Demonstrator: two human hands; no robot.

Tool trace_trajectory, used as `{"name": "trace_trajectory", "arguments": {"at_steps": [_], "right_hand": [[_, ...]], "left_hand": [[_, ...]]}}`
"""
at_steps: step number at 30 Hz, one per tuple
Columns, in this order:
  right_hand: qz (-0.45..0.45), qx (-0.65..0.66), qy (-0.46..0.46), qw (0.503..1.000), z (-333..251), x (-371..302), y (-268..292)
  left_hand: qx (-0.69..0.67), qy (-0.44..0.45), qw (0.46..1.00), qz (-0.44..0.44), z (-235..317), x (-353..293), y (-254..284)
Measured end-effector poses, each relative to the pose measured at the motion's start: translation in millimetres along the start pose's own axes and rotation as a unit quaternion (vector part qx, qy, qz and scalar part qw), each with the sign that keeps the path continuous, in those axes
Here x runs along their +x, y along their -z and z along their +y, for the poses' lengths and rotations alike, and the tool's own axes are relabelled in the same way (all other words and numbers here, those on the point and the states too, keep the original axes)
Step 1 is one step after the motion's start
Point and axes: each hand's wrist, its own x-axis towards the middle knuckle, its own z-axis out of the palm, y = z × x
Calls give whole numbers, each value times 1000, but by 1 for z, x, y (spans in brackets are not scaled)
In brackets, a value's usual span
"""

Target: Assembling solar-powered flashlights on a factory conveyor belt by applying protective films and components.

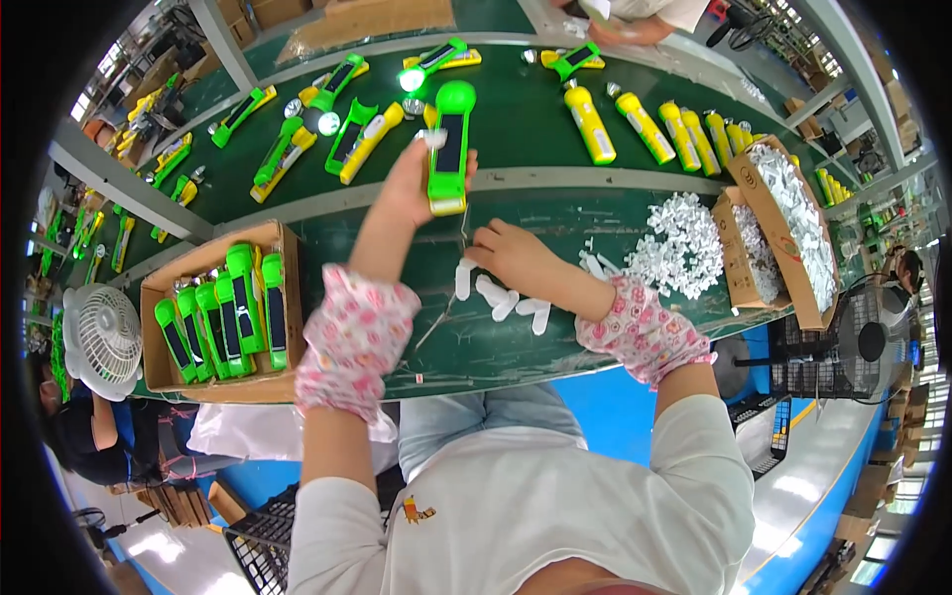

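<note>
My left hand (405, 188) is closed around a green and yellow flashlight (451, 144) with a dark solar panel, held upright above the table edge. A small white piece (433, 139) shows by that thumb. Lower and to the right, my right hand (511, 258) has its fingers bent together at one end of a rounded white plastic piece (463, 280); the exact grip is partly hidden. Similar white pieces (498, 297) lie just beside it on the green tabletop (456, 347). Patterned sleeve covers are on both my forearms.
At left stands a cardboard box (290, 297) of green flashlights, beside a white fan (102, 337). Small white parts form a pile (679, 248) at right, near open boxes (783, 228). Yellow flashlights (590, 124) lie on the conveyor beyond; another person's arm (635, 30) is across it.
</note>
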Motion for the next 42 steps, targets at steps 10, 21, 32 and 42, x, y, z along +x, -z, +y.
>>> {"name": "trace_trajectory", "arguments": {"at_steps": [10, 21, 32, 42], "right_hand": [[110, 462, -360, 803, 18, -49, 82], [-1, 227, -36, 973, 29, 49, 115], [-86, 275, -157, 945, 44, 54, 121], [64, 117, -353, 926, -9, -6, 72]], "left_hand": [[-104, -68, 992, -11, -84, -29, -23], [-112, -75, 981, -143, -91, -33, -35], [-10, -112, 982, -155, -95, -35, -35], [-118, -89, 982, -114, -97, -33, -37]]}}
